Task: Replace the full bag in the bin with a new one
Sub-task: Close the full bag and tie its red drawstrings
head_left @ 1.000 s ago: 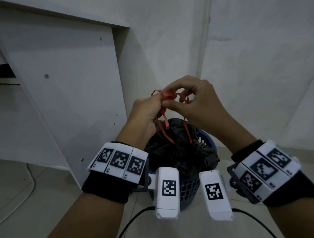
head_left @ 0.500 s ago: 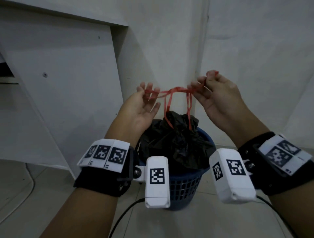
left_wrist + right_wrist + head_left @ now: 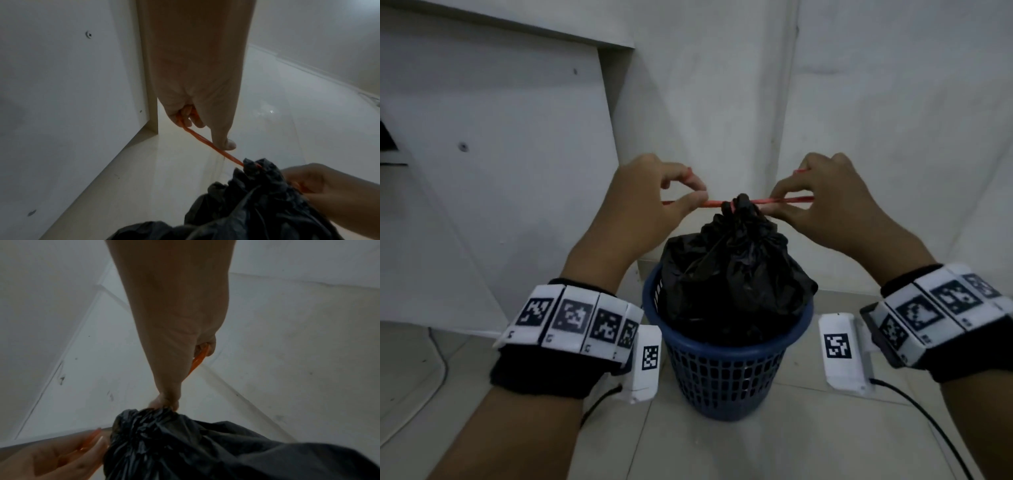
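Left hand [image 3: 650, 202] and right hand [image 3: 828, 202] each pinch the red drawstring [image 3: 784, 200], taut, horizontal, left-right. Black bag [image 3: 732, 274] upright in blue bin [image 3: 722, 370]; only head view shows bin.

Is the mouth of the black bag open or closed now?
Closed: the black bag is gathered tight at its mouth by the red drawstring, which both hands pull sideways.

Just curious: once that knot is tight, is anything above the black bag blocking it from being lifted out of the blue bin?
Nothing visible does. The bag bulges above the bin rim, with only both hands on its red drawstring overhead.
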The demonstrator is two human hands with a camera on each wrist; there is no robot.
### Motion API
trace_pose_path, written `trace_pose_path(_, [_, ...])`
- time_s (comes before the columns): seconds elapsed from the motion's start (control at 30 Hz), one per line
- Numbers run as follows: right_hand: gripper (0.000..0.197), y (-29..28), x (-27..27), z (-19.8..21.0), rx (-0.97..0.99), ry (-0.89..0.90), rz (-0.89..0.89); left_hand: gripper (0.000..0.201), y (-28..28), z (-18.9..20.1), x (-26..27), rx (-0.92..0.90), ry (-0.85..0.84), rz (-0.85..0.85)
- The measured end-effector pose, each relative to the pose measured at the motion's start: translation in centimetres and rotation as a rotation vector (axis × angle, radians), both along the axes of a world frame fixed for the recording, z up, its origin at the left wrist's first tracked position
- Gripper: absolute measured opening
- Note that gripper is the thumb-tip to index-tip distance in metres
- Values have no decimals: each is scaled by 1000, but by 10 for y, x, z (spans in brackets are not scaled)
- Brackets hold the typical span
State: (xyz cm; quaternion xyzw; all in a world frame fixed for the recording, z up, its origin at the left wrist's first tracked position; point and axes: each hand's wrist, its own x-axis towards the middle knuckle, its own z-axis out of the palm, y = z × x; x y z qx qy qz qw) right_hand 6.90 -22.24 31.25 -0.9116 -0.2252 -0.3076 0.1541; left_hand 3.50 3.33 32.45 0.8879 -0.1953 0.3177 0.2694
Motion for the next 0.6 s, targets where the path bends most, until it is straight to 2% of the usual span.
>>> trace_pose_path(0.13, [27,12,-5,1,41,-33,14,17,-14,-9,3,99,-33,7])
trace_pose_path(0.2, [28,9,-3,0,68,-72,17,14,-16,-10,5,93,-90,26])
trace_pose_path(0.33, [11,-20,4,-1,84,-88,-89,17,0,-10,12,57,-213,119])
trace_pose_path(0.47, [17,-12,4,-10,60,-102,-88,17,-2,-14,8,97,-292,223])
trace_pose_path(0.6, [27,-23,10,-11,15,-146,-94,18,-1,-15,6,156,-379,200])
